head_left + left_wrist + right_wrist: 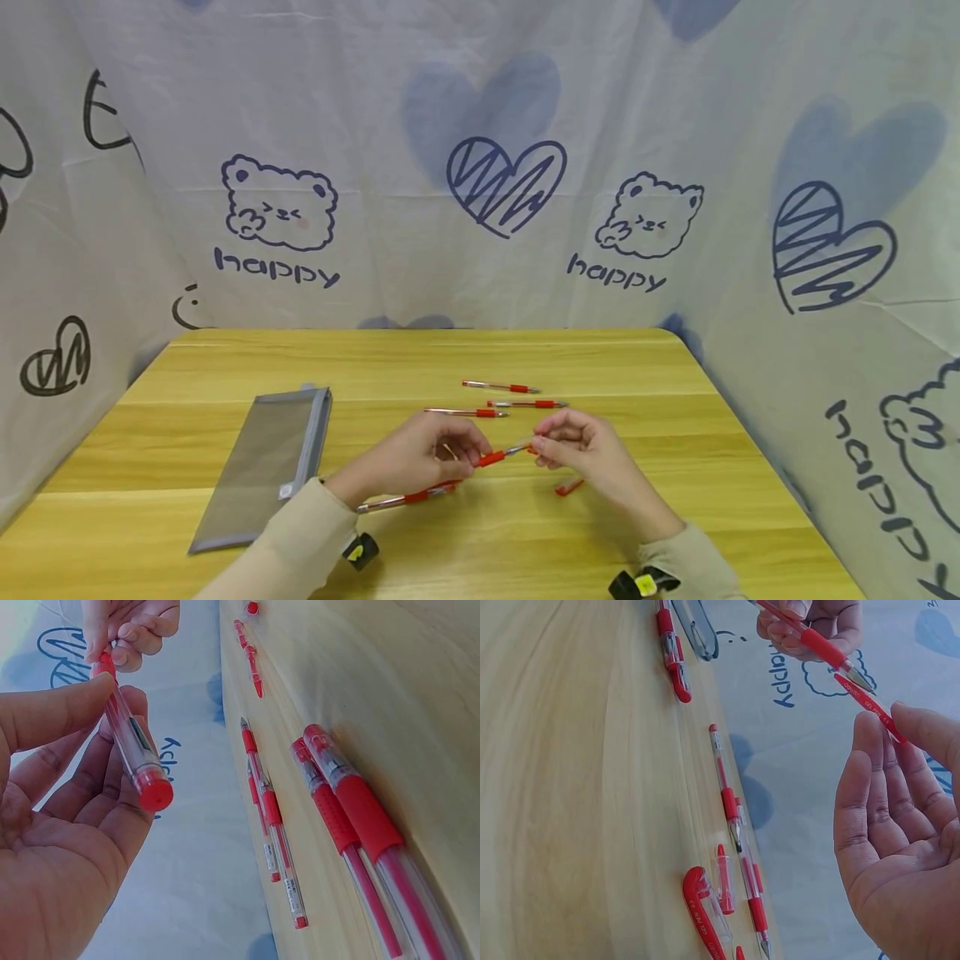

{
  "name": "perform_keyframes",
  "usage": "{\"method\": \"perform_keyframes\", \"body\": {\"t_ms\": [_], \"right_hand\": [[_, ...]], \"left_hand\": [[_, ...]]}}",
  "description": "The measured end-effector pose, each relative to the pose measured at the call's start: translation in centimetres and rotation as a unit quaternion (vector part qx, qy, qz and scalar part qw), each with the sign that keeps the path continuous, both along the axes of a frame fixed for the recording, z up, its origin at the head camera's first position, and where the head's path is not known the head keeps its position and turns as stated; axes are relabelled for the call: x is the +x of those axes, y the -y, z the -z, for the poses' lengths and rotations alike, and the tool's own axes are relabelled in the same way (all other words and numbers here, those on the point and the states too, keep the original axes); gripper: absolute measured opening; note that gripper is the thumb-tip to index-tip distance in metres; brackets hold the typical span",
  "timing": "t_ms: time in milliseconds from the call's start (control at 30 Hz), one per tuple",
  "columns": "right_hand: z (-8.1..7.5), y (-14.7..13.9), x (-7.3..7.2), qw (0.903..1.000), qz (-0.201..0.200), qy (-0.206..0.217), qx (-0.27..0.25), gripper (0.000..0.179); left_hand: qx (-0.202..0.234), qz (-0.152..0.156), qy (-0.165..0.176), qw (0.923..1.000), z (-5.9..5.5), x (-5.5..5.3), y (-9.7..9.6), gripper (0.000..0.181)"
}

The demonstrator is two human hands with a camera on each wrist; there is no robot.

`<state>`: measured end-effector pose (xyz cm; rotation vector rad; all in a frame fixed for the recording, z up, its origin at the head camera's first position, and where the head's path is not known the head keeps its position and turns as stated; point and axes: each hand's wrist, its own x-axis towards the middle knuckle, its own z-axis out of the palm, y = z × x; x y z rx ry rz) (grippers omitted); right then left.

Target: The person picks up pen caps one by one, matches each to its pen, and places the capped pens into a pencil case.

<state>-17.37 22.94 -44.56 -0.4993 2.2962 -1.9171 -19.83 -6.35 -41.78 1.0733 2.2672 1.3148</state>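
Left hand (416, 454) pinching clear-red gel pen (825, 648), right hand (588, 454) red plastic cap (870, 707) | right of grey flat pouch (251, 467) | likely capping; next: align, push

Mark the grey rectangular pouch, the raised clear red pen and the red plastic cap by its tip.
Grey pouch (258, 467), head view: its flat face.
Raised pen (823, 649), right wrist view: red sleeve.
Red cap (867, 703), right wrist view: lettered side.
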Motion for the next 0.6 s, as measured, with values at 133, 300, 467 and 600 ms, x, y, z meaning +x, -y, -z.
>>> {"method": "perform_keyframes", "body": {"t_ms": [133, 300, 467, 600], "right_hand": [[-0.16, -0.03, 0.07, 1.0, -0.003, 0.0, -0.002, 0.037], [-0.26, -0.13, 0.19, 1.0, 0.0, 0.005, -0.008, 0.037], [-0.2, 0.08, 0.06, 1.0, -0.006, -0.002, -0.002, 0.037], [-0.03, 0.29, -0.07, 0.9997, -0.022, -0.008, 0.007, 0.036]], "left_hand": [[-0.002, -0.005, -0.004, 1.0, -0.08, 0.0, 0.32, 0.018], [-0.012, -0.016, -0.009, 0.9998, 0.06, -0.12, 0.73, 0.02], [-0.02, -0.019, -0.012, 0.9995, 0.16, -0.24, 0.7, 0.022], [-0.018, -0.011, -0.022, 0.9995, 0.1, -0.24, 0.44, 0.021]]}}
